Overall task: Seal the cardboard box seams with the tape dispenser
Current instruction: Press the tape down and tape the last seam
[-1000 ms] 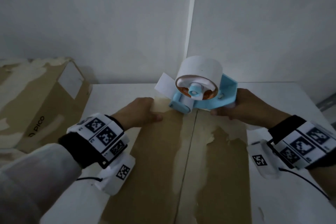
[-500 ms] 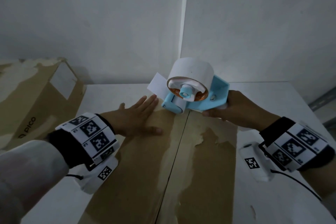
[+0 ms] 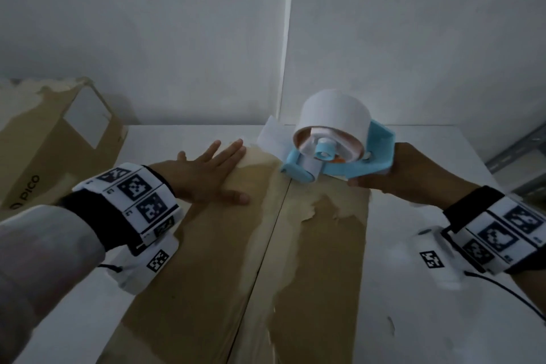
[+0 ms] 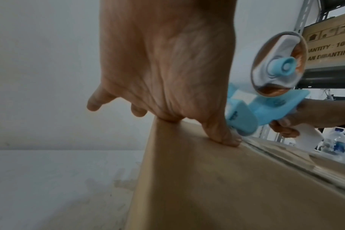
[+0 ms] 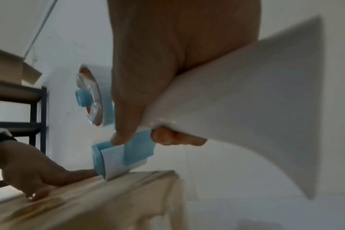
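A closed cardboard box (image 3: pixel 212 269) lies lengthwise before me, its centre seam (image 3: pixel 266 248) running away from me between two flaps with torn paper patches. My left hand (image 3: pixel 206 174) lies flat with straight fingers on the far end of the left flap (image 4: pixel 197 179). My right hand (image 3: pixel 393 174) grips the white handle (image 5: pixel 236 96) of a light-blue tape dispenser (image 3: pixel 339 156) carrying a white tape roll (image 3: pixel 334 115). Its front roller (image 5: pixel 100 161) sits at the far end of the seam, and a loose tape end (image 3: pixel 271 136) sticks out past the box edge.
A second worn cardboard box (image 3: pixel 50 139) marked PICO stands at the left on the white table (image 3: pixel 443 289). White walls meet in a corner just behind. The wrist views show metal shelving (image 4: pixel 325 74) with a carton and a water bottle (image 4: pixel 339 143).
My left hand, curled at the box's far edge a second ago, has flattened onto the left flap. The dispenser has stayed at the far end of the seam.
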`<state>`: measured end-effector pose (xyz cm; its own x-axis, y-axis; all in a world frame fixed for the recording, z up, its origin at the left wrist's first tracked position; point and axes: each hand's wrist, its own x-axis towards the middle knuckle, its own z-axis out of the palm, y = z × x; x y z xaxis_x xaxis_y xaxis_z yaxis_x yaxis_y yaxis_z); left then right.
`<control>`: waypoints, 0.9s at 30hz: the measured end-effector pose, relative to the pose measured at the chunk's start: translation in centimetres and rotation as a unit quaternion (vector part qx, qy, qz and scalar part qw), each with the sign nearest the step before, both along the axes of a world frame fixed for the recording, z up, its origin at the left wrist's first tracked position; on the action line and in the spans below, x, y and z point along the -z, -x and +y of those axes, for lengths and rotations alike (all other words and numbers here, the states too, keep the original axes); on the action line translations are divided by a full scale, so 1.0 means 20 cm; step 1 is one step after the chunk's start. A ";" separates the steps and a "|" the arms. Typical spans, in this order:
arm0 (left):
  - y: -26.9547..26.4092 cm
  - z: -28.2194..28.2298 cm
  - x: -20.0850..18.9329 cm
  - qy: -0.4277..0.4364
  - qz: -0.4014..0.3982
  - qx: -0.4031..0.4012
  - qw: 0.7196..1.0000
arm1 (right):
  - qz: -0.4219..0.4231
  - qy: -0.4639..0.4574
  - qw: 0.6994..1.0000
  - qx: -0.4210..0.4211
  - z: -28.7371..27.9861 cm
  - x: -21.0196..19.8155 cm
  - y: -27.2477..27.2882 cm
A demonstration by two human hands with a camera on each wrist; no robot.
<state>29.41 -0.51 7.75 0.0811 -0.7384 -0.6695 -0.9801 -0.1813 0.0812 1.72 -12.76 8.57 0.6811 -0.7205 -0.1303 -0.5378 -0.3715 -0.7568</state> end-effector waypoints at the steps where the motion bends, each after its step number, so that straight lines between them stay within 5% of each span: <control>1: -0.01 0.00 0.00 0.000 0.002 -0.003 1.000 | -0.003 -0.003 1.000 0.002 -0.01 0.00 0.05; 14: 0.01 -0.02 0.01 0.011 -0.013 -0.047 0.999 | -0.017 0.007 1.000 0.003 -0.01 -0.02 0.55; 27: 0.08 -0.08 -0.03 0.021 -0.057 -0.060 0.996 | -0.052 -0.031 0.995 0.085 0.08 0.19 0.79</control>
